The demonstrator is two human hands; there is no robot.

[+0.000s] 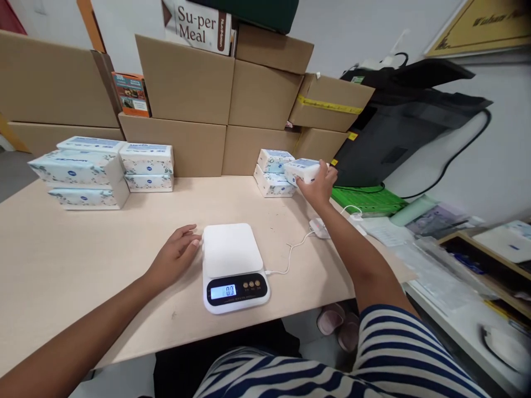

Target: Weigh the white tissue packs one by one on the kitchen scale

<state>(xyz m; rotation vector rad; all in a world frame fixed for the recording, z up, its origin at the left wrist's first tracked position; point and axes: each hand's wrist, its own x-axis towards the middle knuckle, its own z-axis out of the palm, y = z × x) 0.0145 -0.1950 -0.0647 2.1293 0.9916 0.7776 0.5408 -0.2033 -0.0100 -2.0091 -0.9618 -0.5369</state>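
Note:
My right hand (318,183) grips a white-and-blue tissue pack (302,171) at the back right of the table, beside a small stack of tissue packs (274,185). At the table's front middle lies a white digital scale (232,251) with a bare platform; its lit display (223,291) reads 0.0. My left hand (176,255) rests on the table at the scale's left edge, fingers extended and holding nothing. More tissue packs (83,168) are stacked at the back left, with a second stack of tissue packs (148,166) right next to them.
Cardboard boxes (186,83) form a wall behind the table (166,315). A white cable (289,257) runs from the scale to a power strip (320,227). To the right are a black printer-like machine (398,132), a green mat (367,200) and an organizer tray (481,254).

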